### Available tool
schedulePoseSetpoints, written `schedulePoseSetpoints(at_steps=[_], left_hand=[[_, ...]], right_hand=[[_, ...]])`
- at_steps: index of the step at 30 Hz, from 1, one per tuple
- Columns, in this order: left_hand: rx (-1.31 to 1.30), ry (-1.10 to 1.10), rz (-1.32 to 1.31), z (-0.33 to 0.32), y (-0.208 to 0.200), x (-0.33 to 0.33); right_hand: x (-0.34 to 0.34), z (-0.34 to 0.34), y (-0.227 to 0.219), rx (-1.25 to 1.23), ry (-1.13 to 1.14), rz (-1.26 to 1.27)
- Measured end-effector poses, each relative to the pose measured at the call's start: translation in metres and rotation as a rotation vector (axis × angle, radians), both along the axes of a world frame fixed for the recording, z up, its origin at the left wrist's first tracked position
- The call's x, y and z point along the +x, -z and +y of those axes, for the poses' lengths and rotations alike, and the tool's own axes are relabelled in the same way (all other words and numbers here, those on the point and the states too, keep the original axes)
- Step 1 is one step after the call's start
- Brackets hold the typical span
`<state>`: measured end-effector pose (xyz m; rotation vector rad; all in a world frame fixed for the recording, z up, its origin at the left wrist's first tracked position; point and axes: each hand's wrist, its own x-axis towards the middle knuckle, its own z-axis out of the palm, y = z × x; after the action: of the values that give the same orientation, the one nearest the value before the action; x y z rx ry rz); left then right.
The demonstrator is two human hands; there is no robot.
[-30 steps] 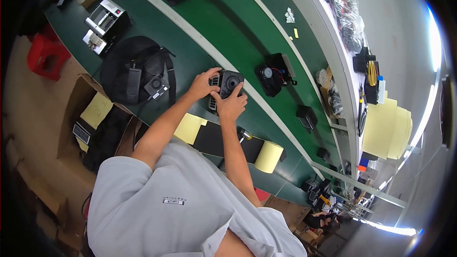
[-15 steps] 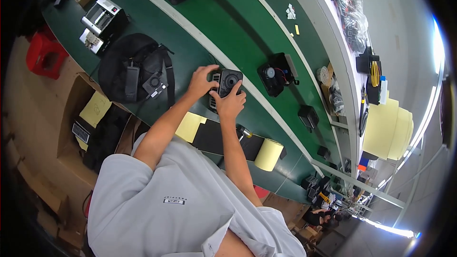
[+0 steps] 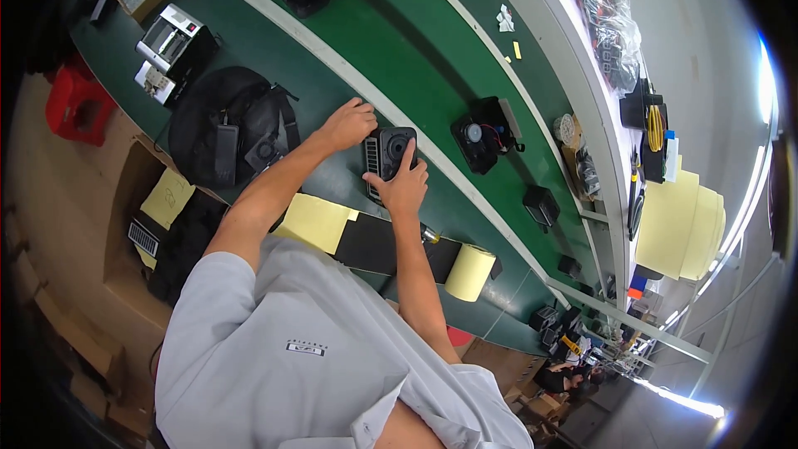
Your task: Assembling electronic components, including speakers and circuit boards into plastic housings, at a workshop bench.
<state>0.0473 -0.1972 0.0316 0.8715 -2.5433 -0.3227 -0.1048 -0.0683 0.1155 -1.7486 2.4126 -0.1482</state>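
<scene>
Under the right hand lies the box, gripped at its near end between thumb and fingers, the index on its round face. Farther left, the left hand curls its fingers near the box's far corner; whether they pinch anything, I cannot tell. Pressed hard off-centre, the one-handed box could tilt or skid toward the rail beyond. A wide rightward swing could bump the roll right of that hand.
</scene>
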Motion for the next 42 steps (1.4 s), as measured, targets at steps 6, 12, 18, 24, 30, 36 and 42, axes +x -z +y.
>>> schedulePoseSetpoints(at_steps=[6, 12, 18, 24, 30, 36, 42], left_hand=[[0.022, -0.423, 0.355, 0.013, -0.010, -0.009], [0.820, -0.745, 0.062, 0.091, -0.062, -0.062], [0.675, -0.673, 0.007, 0.055, -0.043, -0.081], [0.533, -0.471, -0.170, 0.066, -0.034, -0.065], [0.528, -0.443, -0.329, 0.081, -0.043, -0.062], [0.381, -0.496, -0.045, 0.064, -0.040, -0.065], [0.520, -0.519, 0.477, 0.065, -0.013, -0.017]], right_hand=[[0.028, -0.015, -0.020, 0.315, 0.046, 0.046], [-0.014, -0.032, -0.005, 0.423, 0.338, 0.025], [-0.081, 0.004, 0.034, -0.097, 0.105, 0.089], [-0.034, 0.043, 0.039, -0.063, 0.407, -0.167], [-0.034, 0.053, 0.013, 0.309, 0.497, -0.522], [-0.076, 0.022, 0.071, 0.175, 0.010, -0.676], [-0.095, -0.048, 0.015, 0.678, -0.284, -0.874]])
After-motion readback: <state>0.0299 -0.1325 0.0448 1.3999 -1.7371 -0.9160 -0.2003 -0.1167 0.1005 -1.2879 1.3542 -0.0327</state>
